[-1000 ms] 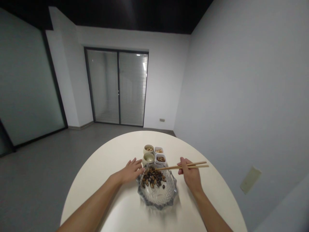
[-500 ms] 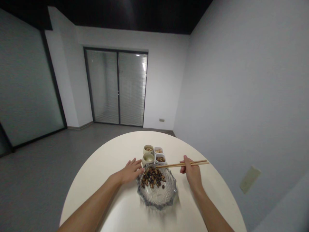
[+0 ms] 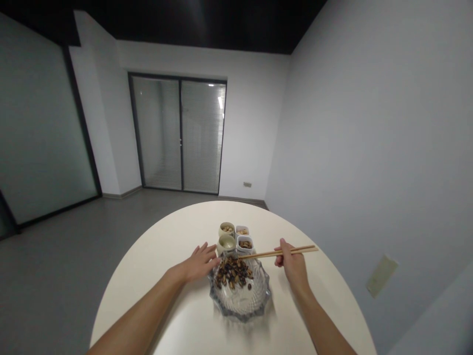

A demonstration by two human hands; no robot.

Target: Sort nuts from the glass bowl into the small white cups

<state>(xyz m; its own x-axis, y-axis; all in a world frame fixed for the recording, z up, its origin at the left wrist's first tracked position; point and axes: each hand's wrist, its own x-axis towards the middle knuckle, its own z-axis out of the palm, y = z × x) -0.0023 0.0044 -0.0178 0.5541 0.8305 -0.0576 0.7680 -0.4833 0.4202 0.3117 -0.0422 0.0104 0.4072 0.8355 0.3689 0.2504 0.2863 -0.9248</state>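
Note:
My right hand (image 3: 291, 262) is closed around a pair of wooden chopsticks (image 3: 268, 254). Their tips reach left to the far edge of a scalloped clear glass bowl (image 3: 242, 311). A heap of dark and brown seeds (image 3: 233, 273) lies in the bowl's far left part, with one dark piece apart from it. My left hand (image 3: 201, 262) has its fingers spread, thumb at the bowl's left rim and fingertips near a pale green cup (image 3: 226, 243). Beside that cup, a white square dish (image 3: 245, 249) holds brown seeds. Whether the tips pinch anything is too small to tell.
Behind stand another pale green cup (image 3: 226, 235) with light-coloured pieces and a second white dish (image 3: 242, 227) with pale pieces. Everything rests on a round white table (image 3: 185, 325). A wall (image 3: 351, 148) runs along the right, and glass doors (image 3: 181, 133) are at the back.
The chopstick tips have dipped very slightly toward the seeds, and my right hand has shifted a touch left. My left hand stays where it was.

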